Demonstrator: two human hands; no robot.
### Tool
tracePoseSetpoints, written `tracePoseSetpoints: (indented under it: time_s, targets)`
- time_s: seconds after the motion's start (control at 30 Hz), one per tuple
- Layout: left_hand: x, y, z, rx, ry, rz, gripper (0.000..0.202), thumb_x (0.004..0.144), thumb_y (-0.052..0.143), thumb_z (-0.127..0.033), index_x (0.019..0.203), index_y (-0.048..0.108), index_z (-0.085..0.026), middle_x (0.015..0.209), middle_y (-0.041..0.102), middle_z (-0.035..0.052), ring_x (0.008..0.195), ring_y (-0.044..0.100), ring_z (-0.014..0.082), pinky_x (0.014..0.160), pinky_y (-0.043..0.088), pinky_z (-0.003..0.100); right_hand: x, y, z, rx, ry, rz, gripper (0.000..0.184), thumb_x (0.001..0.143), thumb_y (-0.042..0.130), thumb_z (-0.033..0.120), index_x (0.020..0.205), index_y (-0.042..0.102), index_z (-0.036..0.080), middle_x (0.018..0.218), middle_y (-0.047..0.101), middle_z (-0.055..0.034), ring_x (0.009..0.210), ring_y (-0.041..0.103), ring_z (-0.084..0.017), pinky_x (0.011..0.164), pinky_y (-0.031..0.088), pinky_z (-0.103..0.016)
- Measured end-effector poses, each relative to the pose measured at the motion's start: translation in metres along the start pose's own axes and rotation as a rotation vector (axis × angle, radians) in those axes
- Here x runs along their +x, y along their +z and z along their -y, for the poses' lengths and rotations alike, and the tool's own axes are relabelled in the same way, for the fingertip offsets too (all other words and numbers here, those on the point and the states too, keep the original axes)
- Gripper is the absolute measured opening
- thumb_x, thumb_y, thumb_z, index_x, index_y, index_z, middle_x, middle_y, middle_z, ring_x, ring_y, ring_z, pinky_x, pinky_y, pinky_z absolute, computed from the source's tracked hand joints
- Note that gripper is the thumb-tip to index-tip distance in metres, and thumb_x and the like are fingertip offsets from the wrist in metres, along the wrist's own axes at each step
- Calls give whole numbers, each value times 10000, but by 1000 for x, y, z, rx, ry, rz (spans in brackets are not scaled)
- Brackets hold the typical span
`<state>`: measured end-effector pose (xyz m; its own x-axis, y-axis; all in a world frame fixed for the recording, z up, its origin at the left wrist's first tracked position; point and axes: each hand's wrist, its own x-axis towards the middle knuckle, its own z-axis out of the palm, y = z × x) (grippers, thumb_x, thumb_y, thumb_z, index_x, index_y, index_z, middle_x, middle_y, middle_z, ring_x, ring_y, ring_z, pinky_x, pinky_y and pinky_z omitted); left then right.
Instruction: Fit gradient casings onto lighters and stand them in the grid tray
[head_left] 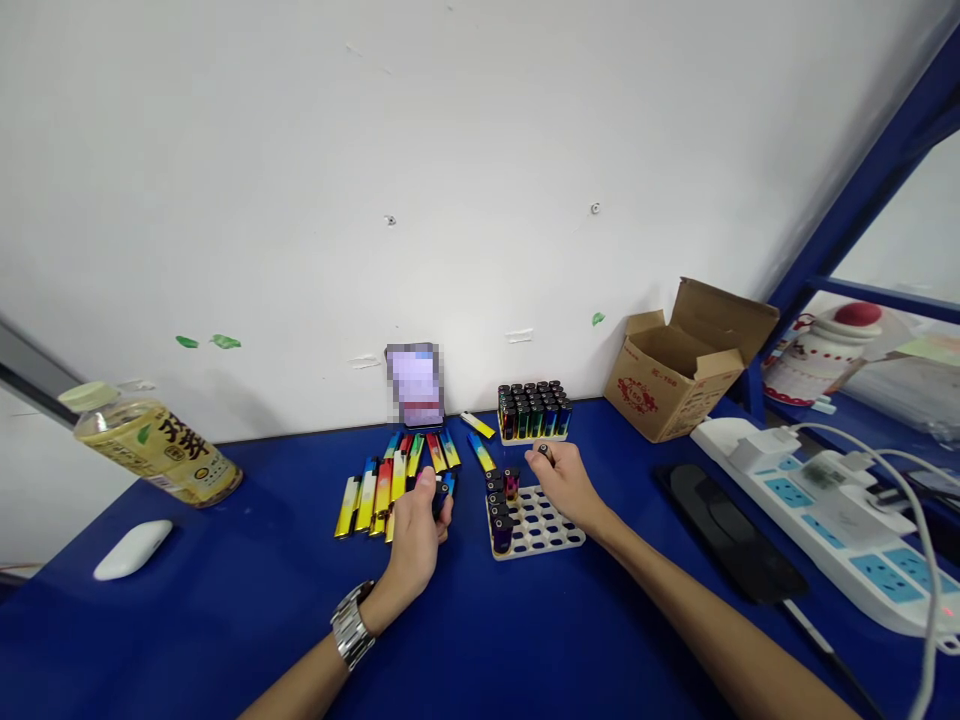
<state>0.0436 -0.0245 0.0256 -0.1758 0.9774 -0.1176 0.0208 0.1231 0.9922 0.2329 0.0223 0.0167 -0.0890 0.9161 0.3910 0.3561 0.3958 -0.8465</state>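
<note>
Blue table [225, 600]: R hand [568, 482] pinches a lighter [544, 452] btw thumb & fingertips, just over the far edge of the tray [559, 540]. L hand [415, 528] is curled round a 2nd lighter [444, 492] beside the loose row [373, 497]. Best, I'd say: keep it upright, line up w/ a free hole [546, 510] by the filled column [498, 505], push straight down. Only its dark cap shows.

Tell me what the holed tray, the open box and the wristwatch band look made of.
The holed tray: cream, matte, evenly moulded holes, probably plastic. The open box: brown cardboard, dull, with folded flaps and red print. The wristwatch band: silvery, shiny links, likely metal.
</note>
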Motion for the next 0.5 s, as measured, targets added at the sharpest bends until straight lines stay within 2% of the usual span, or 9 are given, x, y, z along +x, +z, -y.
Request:
tracePoseSetpoints:
  time_s: [0.2,0.27,0.37,0.43,0.5]
  targets:
    - [0,1,-3,22,-13,-31,578,802,376,-637,427,357,-197,385,291,-53,351,266,51,361,212,190,1,-1,-3,20,10,8,393,805,440,372,528,201,227,510,222,60,480,221,-82,473,205,-245]
    - [0,2,-3,24,-15,-47,571,796,382,-644,438,351,-199,386,299,-53,356,292,55,363,230,187,1,-2,-3,74,22,72,386,827,454,430,551,289,217,528,254,59,493,250,-90,484,236,-245]
    - [0,2,-3,31,-19,-71,568,780,391,-664,451,337,-203,388,318,-51,371,326,61,367,251,181,1,-6,-2,196,37,188,391,922,307,492,736,477,193,602,387,33,548,364,-120,544,342,-257]
    - [-1,3,-3,39,-17,-65,573,772,386,-677,453,334,-204,384,326,-50,370,320,60,366,249,181,1,-10,0,210,24,228,437,959,229,490,849,524,187,705,487,-6,645,455,-141,631,401,-278]
    - [-1,3,-3,48,-8,-47,579,771,377,-685,450,337,-205,379,321,-52,366,313,60,363,243,184,2,-15,1,127,-42,225,396,936,349,512,837,551,185,778,535,-31,737,494,-159,701,412,-295]
